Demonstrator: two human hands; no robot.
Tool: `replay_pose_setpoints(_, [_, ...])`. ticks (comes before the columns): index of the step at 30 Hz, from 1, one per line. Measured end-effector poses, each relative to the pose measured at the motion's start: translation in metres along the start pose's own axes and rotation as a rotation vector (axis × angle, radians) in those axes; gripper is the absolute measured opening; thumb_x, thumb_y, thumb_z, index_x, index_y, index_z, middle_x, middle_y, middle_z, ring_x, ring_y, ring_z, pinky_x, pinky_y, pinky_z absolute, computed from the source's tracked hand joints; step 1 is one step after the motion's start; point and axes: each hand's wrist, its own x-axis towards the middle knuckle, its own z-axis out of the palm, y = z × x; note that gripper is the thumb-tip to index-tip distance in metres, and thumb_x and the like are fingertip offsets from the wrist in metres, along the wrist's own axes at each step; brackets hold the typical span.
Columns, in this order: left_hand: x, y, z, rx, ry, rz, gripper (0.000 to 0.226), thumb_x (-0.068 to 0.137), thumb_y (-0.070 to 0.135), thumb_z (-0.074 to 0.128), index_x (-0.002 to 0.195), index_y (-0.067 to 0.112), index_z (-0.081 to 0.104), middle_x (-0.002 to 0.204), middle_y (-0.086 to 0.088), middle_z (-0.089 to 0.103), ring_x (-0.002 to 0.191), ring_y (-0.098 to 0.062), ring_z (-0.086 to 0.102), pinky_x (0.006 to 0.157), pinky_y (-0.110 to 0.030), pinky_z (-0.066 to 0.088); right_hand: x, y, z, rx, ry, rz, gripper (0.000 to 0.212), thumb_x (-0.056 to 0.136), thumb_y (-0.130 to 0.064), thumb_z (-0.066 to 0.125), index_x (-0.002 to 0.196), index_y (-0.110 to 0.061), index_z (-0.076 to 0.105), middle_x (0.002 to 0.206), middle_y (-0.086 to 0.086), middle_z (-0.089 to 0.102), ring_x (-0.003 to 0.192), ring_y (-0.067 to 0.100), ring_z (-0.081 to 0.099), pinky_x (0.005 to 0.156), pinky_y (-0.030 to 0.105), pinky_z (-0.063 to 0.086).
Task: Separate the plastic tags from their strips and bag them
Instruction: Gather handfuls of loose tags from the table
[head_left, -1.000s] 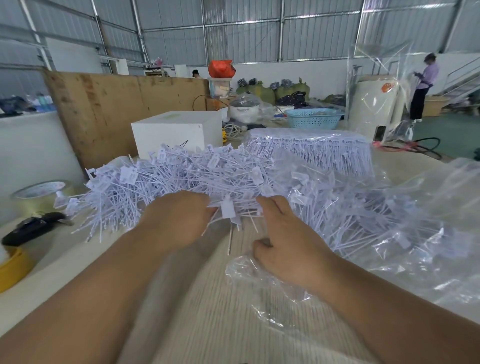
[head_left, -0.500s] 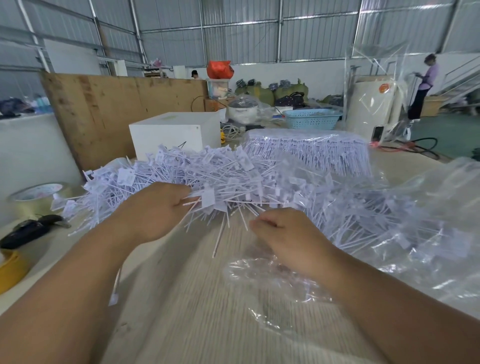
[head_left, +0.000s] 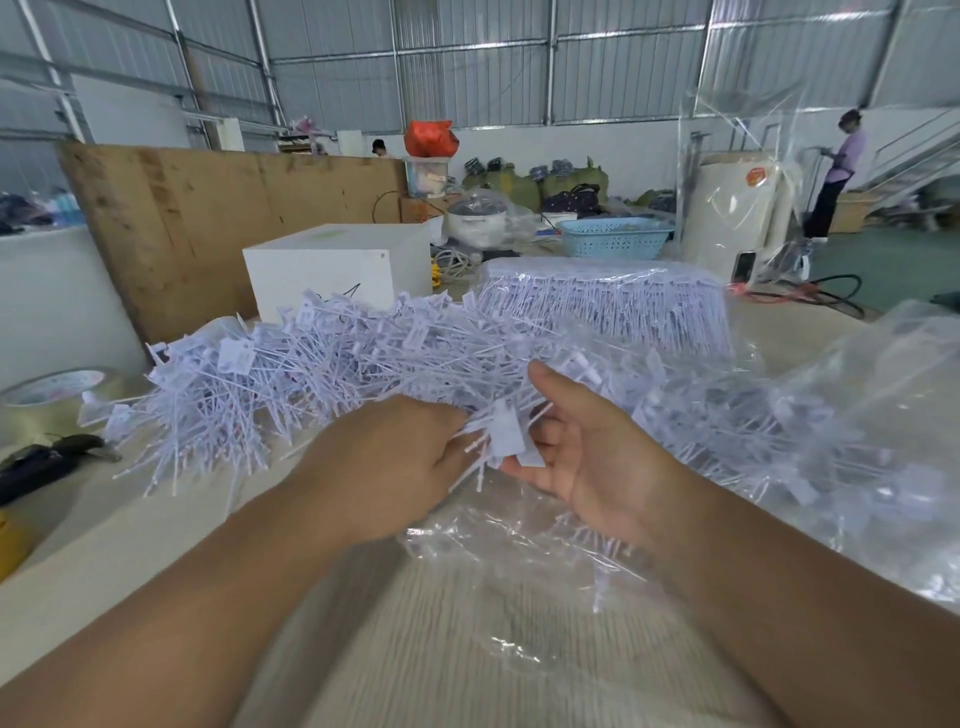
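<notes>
A wide heap of white plastic tags with thin stems lies across the table in front of me. My left hand grips a small bunch of tags at the heap's near edge, its fingers curled round the stems. My right hand is turned palm up right beside it, fingers spread, with the bunch's flat tag heads lying against them. A clear plastic bag holding loose tags spreads to the right and under my right wrist. A block of tags on their strips stands behind, wrapped in clear film.
A white box and a brown board stand behind the heap. A tape roll, a black tool and a yellow roll lie at the left. A blue basket and a person are far back.
My left hand has pulled a bunch of tags toward me out of the heap. My right hand has turned from knuckles-up to palm-up and opened beside the bunch.
</notes>
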Motion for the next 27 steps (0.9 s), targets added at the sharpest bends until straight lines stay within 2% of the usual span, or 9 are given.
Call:
replay_pose_setpoints(2, [-0.001,0.008,0.001,0.065,0.035,0.006,0.041,0.097,0.05,0.034,0.064,0.027,0.028,0.059,0.004,0.039,0.053,-0.009,0.039,0.051,-0.03,0.028,0.0,0.0,0.0,0.016,0.022,-0.001,0.051,0.069,-0.042,0.072,0.112,-0.018,0.062,0.099,0.015,0.074,0.085,0.026,0.072,0.073,0.035,0.06])
replay_pose_setpoints(6, [-0.004,0.024,0.006,0.126,0.074,0.07,0.036,0.088,0.056,0.017,0.069,0.027,0.026,0.059,0.007,0.031,0.054,-0.016,0.034,0.053,-0.03,0.028,0.001,0.001,0.0,0.01,0.063,0.026,0.05,0.071,-0.04,0.073,0.112,-0.012,0.068,0.104,0.014,0.072,0.083,0.028,0.066,0.088,0.043,0.053])
replay_pose_setpoints(10, [-0.006,0.034,0.014,0.165,0.099,0.081,0.028,0.097,0.049,0.027,0.079,0.028,0.026,0.06,0.009,0.028,0.049,-0.009,0.027,0.047,-0.031,0.019,0.001,0.002,0.0,0.06,0.119,0.064,0.036,0.083,-0.029,0.07,0.11,-0.005,0.068,0.086,0.015,0.067,0.059,0.024,0.061,0.052,0.029,0.049])
replay_pose_setpoints(13, [-0.006,0.035,0.017,0.138,0.121,0.097,0.026,0.099,0.045,0.031,0.079,0.03,0.023,0.06,0.009,0.028,0.049,-0.005,0.026,0.047,-0.031,0.019,0.001,0.002,0.0,0.041,0.207,0.062,0.025,0.084,-0.019,0.068,0.104,-0.004,0.068,0.081,0.016,0.061,0.058,0.025,0.056,0.051,0.03,0.045])
replay_pose_setpoints(15, [-0.005,0.033,0.016,0.036,0.125,0.103,0.029,0.099,0.044,0.033,0.075,0.03,0.025,0.06,0.01,0.032,0.049,-0.004,0.03,0.046,-0.028,0.021,0.002,0.002,0.001,0.043,0.256,0.036,0.011,0.084,-0.015,0.068,0.085,-0.004,0.07,0.078,0.016,0.06,0.057,0.025,0.055,0.053,0.029,0.044])
replay_pose_setpoints(17, [-0.002,0.026,0.013,-0.124,0.075,0.09,0.032,0.098,0.046,0.037,0.071,0.029,0.035,0.059,0.008,0.042,0.05,-0.004,0.039,0.046,-0.028,0.027,0.003,0.003,0.001,0.037,0.301,-0.024,0.017,0.085,-0.014,0.066,0.07,-0.008,0.071,0.071,0.014,0.065,0.054,0.025,0.06,0.05,0.026,0.047])
replay_pose_setpoints(21, [-0.001,0.008,0.009,-0.626,-0.174,0.005,0.045,0.085,0.065,0.051,0.083,0.021,0.061,0.06,0.013,0.053,0.052,-0.007,0.048,0.055,-0.027,0.039,0.001,0.006,0.007,-0.037,0.4,-0.085,0.023,0.085,-0.016,0.067,0.101,0.0,0.066,0.093,0.023,0.07,0.077,0.032,0.07,0.065,0.042,0.058])
replay_pose_setpoints(24, [-0.005,0.001,0.006,-0.805,-0.224,-0.034,0.059,0.076,0.083,0.044,0.077,0.028,0.066,0.064,0.015,0.058,0.056,-0.004,0.053,0.063,-0.026,0.038,-0.002,0.003,0.011,-0.091,0.423,-0.072,0.015,0.085,-0.015,0.065,0.084,0.0,0.068,0.074,0.02,0.067,0.059,0.03,0.066,0.053,0.037,0.055])
replay_pose_setpoints(27, [-0.004,-0.005,0.001,-0.845,-0.16,-0.147,0.073,0.062,0.098,0.025,0.086,0.046,0.07,0.083,0.014,0.073,0.071,-0.002,0.068,0.071,-0.028,0.045,-0.004,0.0,0.014,-0.167,0.459,-0.032,0.018,0.085,-0.024,0.067,0.087,-0.006,0.07,0.079,0.013,0.068,0.078,0.033,0.066,0.069,0.042,0.054])
